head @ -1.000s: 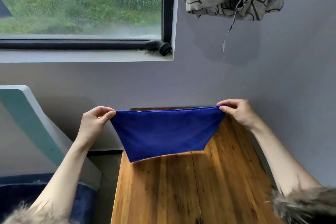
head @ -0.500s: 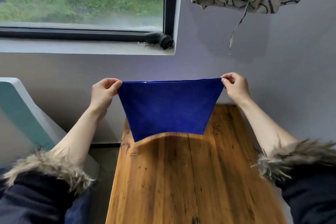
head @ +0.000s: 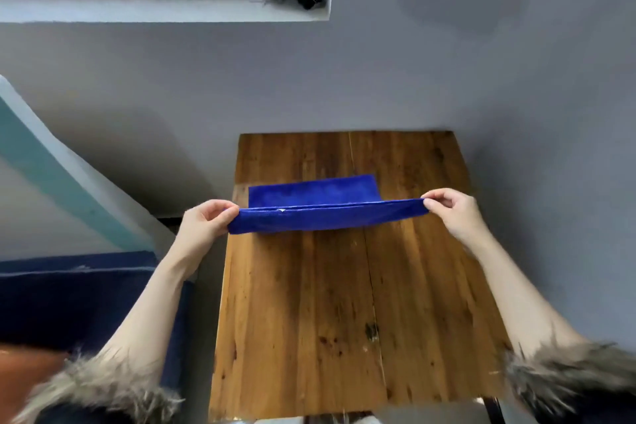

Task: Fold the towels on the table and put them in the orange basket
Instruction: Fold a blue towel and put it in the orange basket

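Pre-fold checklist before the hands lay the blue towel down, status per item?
1. Left hand grip on the blue towel corner: ok, pinched.
2. Right hand grip on the opposite corner: ok, pinched.
3. Held edge taut and level: ok.
4. Far part of towel resting on the wooden table: ok, lying flat.
5. Bare tabletop nearer the person for the fold: ok.
6. Orange basket location: cannot tell; only an orange patch shows at the lower left edge.

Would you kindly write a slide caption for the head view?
Both hands, left and right, pinch a blue towel by its corners over the wooden table.
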